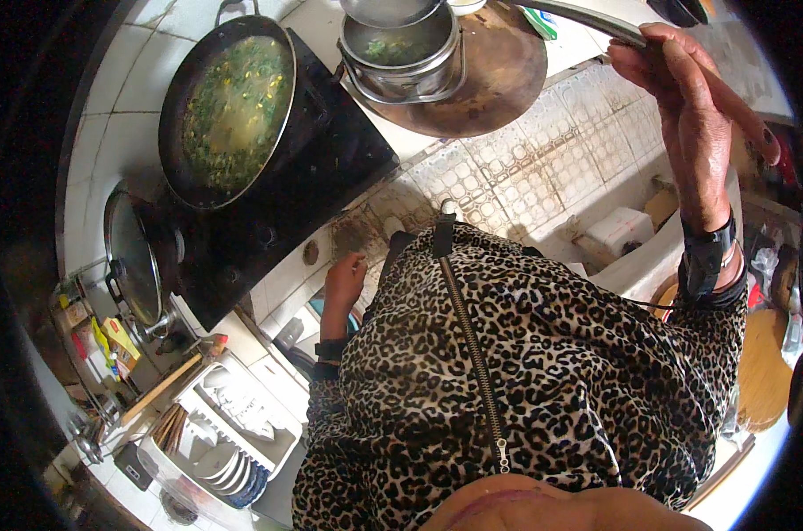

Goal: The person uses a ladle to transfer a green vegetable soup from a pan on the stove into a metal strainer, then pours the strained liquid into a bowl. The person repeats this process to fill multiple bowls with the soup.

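My right hand [696, 99] is raised at the upper right, shut on the long handle [594, 20] of a ladle or pan-like utensil. That handle runs left toward a round metal bowl or ladle head [391, 8] above a steel pot [401, 60], which holds some greens; where the two join is out of the frame. My left hand [345, 275] hangs low beside my body near the stove's front edge, its fingers loosely curled; I cannot tell whether it holds anything. A wide wok [235, 119] of greens in cloudy liquid, with yellow bits, stands on the black stove [295, 172].
The pot stands on a round wooden board [501, 86] on the counter. A glass lid [132, 259] leans left of the stove. A white dish rack [282, 438] with bowls, plates and chopsticks stands lower left. A wooden-handled tool [162, 388] lies beside it. Tiled floor shows beyond my jacket.
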Demonstrator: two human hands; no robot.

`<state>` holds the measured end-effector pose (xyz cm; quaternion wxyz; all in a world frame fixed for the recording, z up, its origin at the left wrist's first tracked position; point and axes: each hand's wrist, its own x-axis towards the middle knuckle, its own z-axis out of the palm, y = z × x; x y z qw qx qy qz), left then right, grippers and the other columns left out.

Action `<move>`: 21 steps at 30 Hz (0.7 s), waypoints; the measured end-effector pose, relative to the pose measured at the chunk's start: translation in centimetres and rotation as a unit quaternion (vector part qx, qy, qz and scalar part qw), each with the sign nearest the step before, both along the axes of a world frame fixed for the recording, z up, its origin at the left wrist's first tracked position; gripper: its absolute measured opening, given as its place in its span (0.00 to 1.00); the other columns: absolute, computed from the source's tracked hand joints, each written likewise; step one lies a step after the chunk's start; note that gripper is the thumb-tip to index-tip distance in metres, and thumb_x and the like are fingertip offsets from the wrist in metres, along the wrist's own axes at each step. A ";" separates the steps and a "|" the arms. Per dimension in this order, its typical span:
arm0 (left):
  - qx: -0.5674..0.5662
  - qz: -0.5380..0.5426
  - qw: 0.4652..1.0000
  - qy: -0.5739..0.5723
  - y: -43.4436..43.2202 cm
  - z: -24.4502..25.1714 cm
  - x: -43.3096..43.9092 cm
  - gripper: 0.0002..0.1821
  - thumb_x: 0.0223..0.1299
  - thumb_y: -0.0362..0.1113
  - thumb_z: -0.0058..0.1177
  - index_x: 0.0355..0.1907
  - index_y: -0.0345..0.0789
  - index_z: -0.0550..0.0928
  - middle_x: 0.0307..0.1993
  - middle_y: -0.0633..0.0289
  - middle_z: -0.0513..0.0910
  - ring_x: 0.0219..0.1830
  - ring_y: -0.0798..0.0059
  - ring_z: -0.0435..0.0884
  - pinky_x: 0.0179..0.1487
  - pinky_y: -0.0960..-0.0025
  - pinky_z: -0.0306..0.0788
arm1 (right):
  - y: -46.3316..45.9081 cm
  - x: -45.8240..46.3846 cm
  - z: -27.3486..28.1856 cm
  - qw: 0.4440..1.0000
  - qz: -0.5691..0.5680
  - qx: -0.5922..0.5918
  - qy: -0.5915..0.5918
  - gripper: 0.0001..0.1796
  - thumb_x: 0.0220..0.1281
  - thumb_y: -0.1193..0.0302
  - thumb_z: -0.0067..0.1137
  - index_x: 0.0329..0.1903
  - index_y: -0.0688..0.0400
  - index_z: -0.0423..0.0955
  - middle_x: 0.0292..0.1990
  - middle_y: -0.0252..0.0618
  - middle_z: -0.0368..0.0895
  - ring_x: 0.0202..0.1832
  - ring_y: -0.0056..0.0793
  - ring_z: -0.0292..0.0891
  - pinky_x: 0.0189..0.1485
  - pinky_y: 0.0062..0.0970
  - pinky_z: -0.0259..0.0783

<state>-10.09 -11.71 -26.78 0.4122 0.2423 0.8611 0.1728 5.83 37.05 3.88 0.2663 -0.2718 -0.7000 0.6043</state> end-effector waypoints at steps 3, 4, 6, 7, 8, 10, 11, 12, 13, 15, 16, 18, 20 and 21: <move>0.008 0.019 1.000 -0.003 -0.1 0.0 0.3 0.17 0.69 0.41 0.54 0.57 0.40 0.82 0.47 0.50 0.86 0.47 0.58 0.86 0.51 0.59 0.78 | 0.8 -0.5 -0.3 0.999 0.034 -0.005 0.026 0.18 0.79 0.65 0.45 0.59 0.64 0.74 0.49 0.52 0.86 0.53 0.39 0.84 0.66 0.34 0.74; 0.010 0.027 1.000 -0.011 -0.1 0.1 0.1 0.17 0.70 0.41 0.53 0.57 0.40 0.82 0.47 0.50 0.86 0.47 0.58 0.86 0.52 0.59 0.78 | 0.9 -0.5 -0.3 0.999 0.040 0.007 0.028 0.18 0.79 0.65 0.45 0.59 0.64 0.74 0.48 0.52 0.86 0.53 0.39 0.84 0.65 0.34 0.74; 0.017 0.040 0.999 -0.019 0.1 0.5 -0.3 0.17 0.70 0.41 0.53 0.58 0.40 0.82 0.47 0.51 0.87 0.47 0.61 0.86 0.51 0.61 0.78 | 0.7 -0.1 -0.3 0.998 0.047 0.029 0.032 0.18 0.79 0.66 0.45 0.59 0.64 0.75 0.48 0.52 0.86 0.53 0.39 0.84 0.65 0.34 0.74; 0.024 0.045 0.999 -0.019 0.3 0.9 -0.8 0.17 0.71 0.41 0.53 0.58 0.39 0.82 0.46 0.52 0.87 0.47 0.64 0.87 0.51 0.62 0.78 | 0.6 0.3 -0.3 0.999 0.030 0.034 0.031 0.18 0.79 0.66 0.45 0.59 0.64 0.75 0.48 0.52 0.86 0.53 0.39 0.84 0.65 0.34 0.74; 0.042 0.046 0.998 -0.015 0.7 1.3 -1.4 0.17 0.71 0.41 0.53 0.58 0.39 0.82 0.46 0.53 0.87 0.47 0.66 0.87 0.50 0.64 0.78 | 0.3 0.8 -0.3 0.999 0.012 0.038 0.031 0.18 0.79 0.66 0.45 0.59 0.64 0.75 0.48 0.51 0.86 0.53 0.38 0.84 0.65 0.34 0.74; 0.070 0.068 0.994 -0.059 2.1 2.4 -2.8 0.16 0.72 0.41 0.53 0.58 0.38 0.82 0.46 0.55 0.87 0.46 0.70 0.86 0.50 0.66 0.77 | -0.1 1.8 -0.2 0.999 -0.025 0.031 0.034 0.17 0.79 0.66 0.46 0.58 0.64 0.75 0.48 0.50 0.86 0.51 0.37 0.85 0.64 0.33 0.74; 0.097 0.074 0.989 -0.086 3.4 2.9 -3.5 0.16 0.72 0.40 0.53 0.58 0.38 0.82 0.46 0.56 0.87 0.45 0.72 0.86 0.49 0.67 0.77 | -0.5 2.3 -0.3 0.998 -0.029 0.047 0.034 0.17 0.78 0.66 0.47 0.57 0.65 0.75 0.48 0.49 0.86 0.51 0.37 0.85 0.63 0.34 0.75; 0.108 0.080 0.986 -0.099 5.1 3.1 -4.1 0.16 0.73 0.40 0.54 0.57 0.37 0.82 0.46 0.60 0.86 0.45 0.76 0.84 0.49 0.69 0.77 | -0.9 2.8 -0.5 0.997 -0.040 0.061 0.034 0.17 0.77 0.67 0.48 0.57 0.66 0.75 0.47 0.49 0.86 0.50 0.38 0.85 0.62 0.34 0.76; 0.145 0.042 0.984 -0.098 7.1 3.3 -4.9 0.17 0.73 0.39 0.54 0.60 0.37 0.80 0.50 0.59 0.84 0.47 0.76 0.83 0.49 0.69 0.77 | -1.3 3.3 -0.7 0.996 -0.059 0.068 0.027 0.16 0.76 0.68 0.50 0.56 0.67 0.75 0.47 0.49 0.85 0.49 0.38 0.86 0.61 0.35 0.77; 0.292 0.022 0.952 -0.092 11.6 3.8 -5.7 0.20 0.70 0.36 0.55 0.63 0.37 0.77 0.53 0.57 0.82 0.49 0.75 0.82 0.52 0.70 0.75 | -2.4 4.1 -1.1 0.989 -0.032 0.141 -0.023 0.15 0.77 0.66 0.52 0.53 0.66 0.76 0.48 0.47 0.85 0.52 0.37 0.84 0.61 0.34 0.75; 0.390 0.039 0.917 -0.079 14.2 4.0 -5.5 0.23 0.68 0.34 0.57 0.64 0.36 0.76 0.51 0.56 0.82 0.49 0.76 0.80 0.55 0.71 0.73 | -3.1 4.4 -1.3 0.988 -0.004 0.152 -0.036 0.15 0.76 0.65 0.53 0.53 0.64 0.77 0.48 0.46 0.85 0.54 0.36 0.83 0.62 0.33 0.74; 0.398 0.122 0.899 -0.135 18.9 5.2 -5.6 0.35 0.67 0.31 0.60 0.74 0.37 0.64 0.60 0.51 0.74 0.52 0.72 0.78 0.56 0.71 0.74 | -4.1 4.5 -1.6 0.985 0.046 0.158 -0.056 0.15 0.75 0.61 0.56 0.52 0.58 0.79 0.47 0.42 0.86 0.56 0.31 0.79 0.61 0.31 0.71; 0.402 0.174 0.885 -0.158 23.0 7.0 -6.3 0.40 0.67 0.39 0.61 0.76 0.40 0.57 0.63 0.52 0.69 0.54 0.70 0.76 0.56 0.65 0.74 | -4.7 3.9 -2.0 0.935 0.065 0.341 -0.070 0.14 0.73 0.61 0.59 0.48 0.58 0.82 0.43 0.42 0.85 0.48 0.32 0.82 0.52 0.31 0.75; 0.414 0.201 0.870 -0.176 24.6 8.0 -6.8 0.41 0.68 0.43 0.61 0.77 0.42 0.54 0.64 0.53 0.68 0.57 0.69 0.74 0.56 0.61 0.75 | -4.9 3.5 -2.3 0.909 0.065 0.404 -0.082 0.13 0.72 0.62 0.59 0.46 0.58 0.83 0.42 0.42 0.85 0.45 0.33 0.82 0.49 0.31 0.76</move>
